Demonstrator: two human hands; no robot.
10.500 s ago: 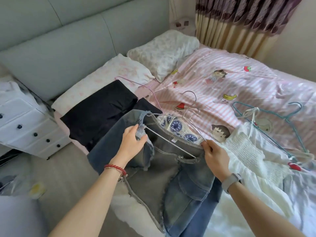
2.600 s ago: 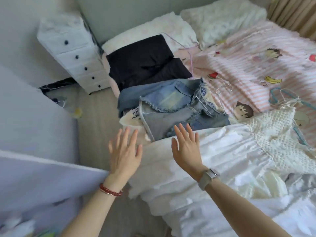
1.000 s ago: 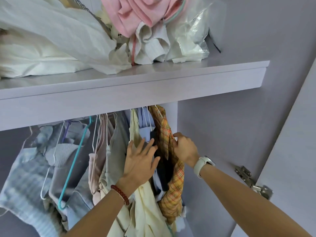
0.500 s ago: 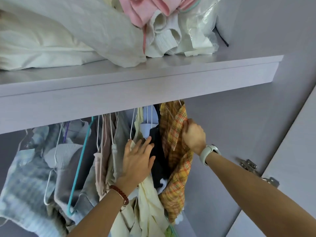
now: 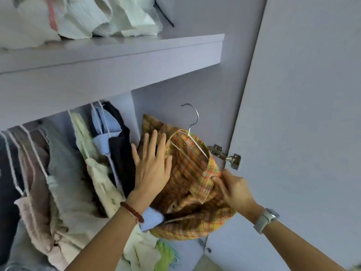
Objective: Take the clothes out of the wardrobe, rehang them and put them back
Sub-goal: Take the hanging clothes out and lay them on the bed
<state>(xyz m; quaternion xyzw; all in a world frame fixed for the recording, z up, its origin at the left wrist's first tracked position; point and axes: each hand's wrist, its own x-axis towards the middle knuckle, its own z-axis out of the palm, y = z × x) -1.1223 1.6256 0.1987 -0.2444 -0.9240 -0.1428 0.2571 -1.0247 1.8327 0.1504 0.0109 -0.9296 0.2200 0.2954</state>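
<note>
Wardrobe (image 5: 175,98) interior: plaid shirt (image 5: 195,182) on hanger (image 5: 192,122), collar pinched in R hand (image 5: 234,190), L hand (image 5: 152,165) flat, open against it

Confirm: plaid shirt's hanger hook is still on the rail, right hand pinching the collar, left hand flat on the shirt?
Not quite. In the head view the hanger hook is off the rail, free in the air. The right hand does pinch the plaid shirt collar; the left hand lies flat on it.

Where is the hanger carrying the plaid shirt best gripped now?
Probably at the bare neck under the hook of the hanger, approached from above-right: it juts clear of the plaid shirt, while the shoulders are buried in fabric and the left hand covers the left.
</note>
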